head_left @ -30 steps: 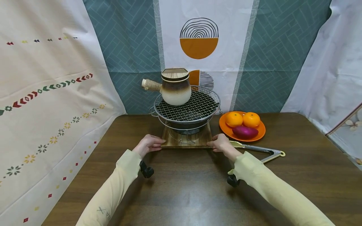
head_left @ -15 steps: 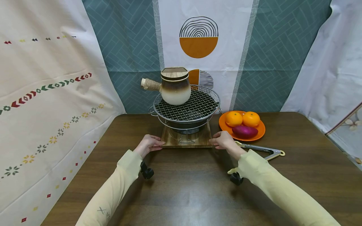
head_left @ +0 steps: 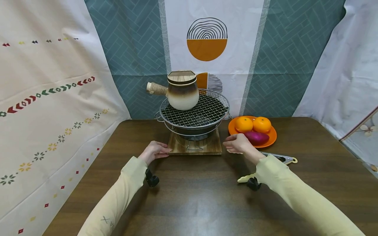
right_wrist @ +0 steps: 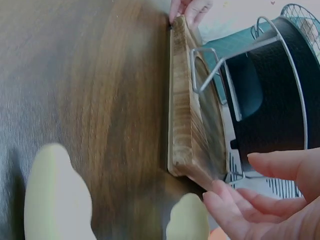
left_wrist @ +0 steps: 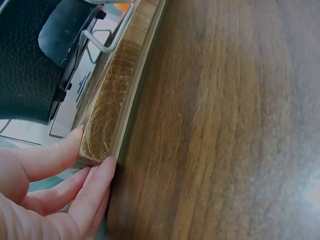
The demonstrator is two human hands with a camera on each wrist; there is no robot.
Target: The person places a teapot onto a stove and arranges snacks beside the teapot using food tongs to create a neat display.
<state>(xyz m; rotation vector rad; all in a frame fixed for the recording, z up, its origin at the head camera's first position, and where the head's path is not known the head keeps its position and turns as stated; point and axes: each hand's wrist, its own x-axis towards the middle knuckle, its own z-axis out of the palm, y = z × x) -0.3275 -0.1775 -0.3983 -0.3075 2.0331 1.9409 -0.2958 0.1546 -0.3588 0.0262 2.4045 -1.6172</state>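
Note:
A square wooden board (head_left: pixel 211 144) lies on the table under a round black stove (head_left: pixel 197 132) topped by a wire mesh grill (head_left: pixel 206 113). On the mesh stands a beige and brown clay pot (head_left: pixel 183 98) with a wooden lid and a rope-wrapped handle. My left hand (head_left: pixel 155 151) pinches the board's left front corner, thumb on top and fingers low at its side, as the left wrist view shows. Just right of the board, my right hand (head_left: pixel 240 144) hovers with loosely bent fingers, apart from it and holding nothing. Tongs (head_left: pixel 282 158) lie partly hidden beneath the right forearm.
An orange plate (head_left: pixel 273 141) at the back right carries two oranges (head_left: pixel 253 124) and a purple sweet potato (head_left: pixel 261 138). Patterned cloths (head_left: pixel 136 59) hang behind and beside the brown table (head_left: pixel 195 196). The tongs' pale tips (right_wrist: pixel 57 200) lie close to my right wrist.
My right hand has let go of the board's right edge and moved right, toward the plate and over the tongs. The left hand stays at the board's corner.

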